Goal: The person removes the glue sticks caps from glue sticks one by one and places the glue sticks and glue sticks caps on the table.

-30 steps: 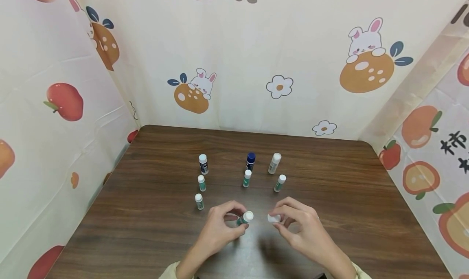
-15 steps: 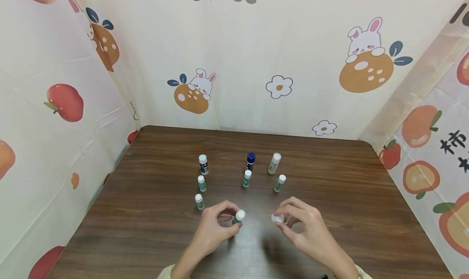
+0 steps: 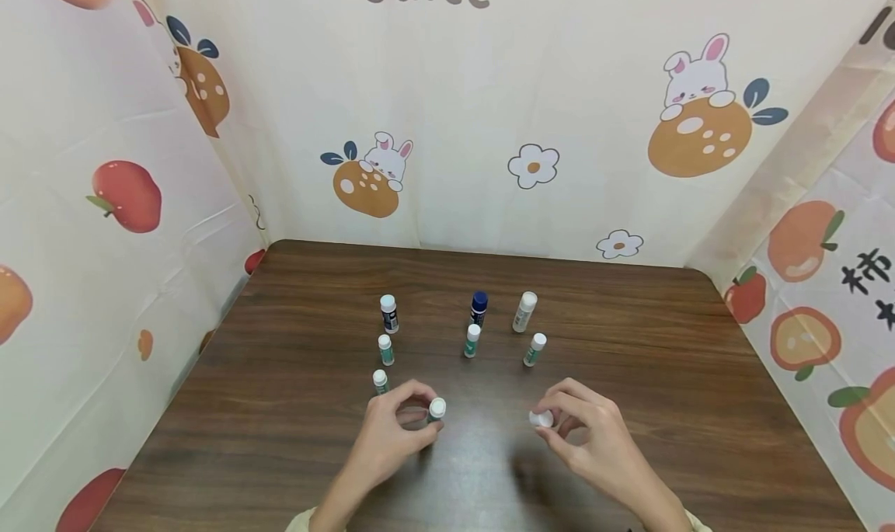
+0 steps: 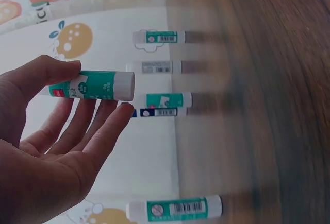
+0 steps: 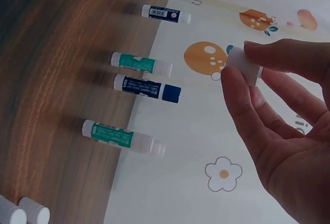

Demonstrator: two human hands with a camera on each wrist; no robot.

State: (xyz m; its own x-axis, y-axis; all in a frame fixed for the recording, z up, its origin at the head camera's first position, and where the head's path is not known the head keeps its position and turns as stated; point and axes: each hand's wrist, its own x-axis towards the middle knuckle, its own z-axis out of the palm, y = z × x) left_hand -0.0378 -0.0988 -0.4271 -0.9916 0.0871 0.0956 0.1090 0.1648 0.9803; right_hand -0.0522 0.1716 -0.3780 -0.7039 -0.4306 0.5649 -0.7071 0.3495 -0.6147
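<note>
Raised over the table, my left hand [image 3: 390,436] grips a glue stick [image 4: 87,85] with a green label between thumb and fingers. Its white top [image 3: 437,408] points up in the head view. Across from it, my right hand [image 3: 590,439] pinches a small white cap [image 5: 243,65] between thumb and fingertips. A wide gap separates the two hands. Just behind the left hand stands a green-labelled glue stick [image 3: 381,380], its lower part covered by the fingers. Another green glue stick [image 3: 534,349] stands beyond the right hand.
Farther back stand more glue sticks: two green ones [image 3: 386,349] [image 3: 472,341], a navy-labelled one [image 3: 389,314], a blue-capped one [image 3: 478,308] and a white one [image 3: 524,312]. White ribbed pieces [image 5: 35,211] show low in the right wrist view. A printed curtain [image 3: 447,128] borders the wooden table [image 3: 294,345].
My left hand has moved left with the glue stick, now overlapping the nearest standing one. My right hand has drifted slightly right with the cap. The standing glue sticks have stayed put.
</note>
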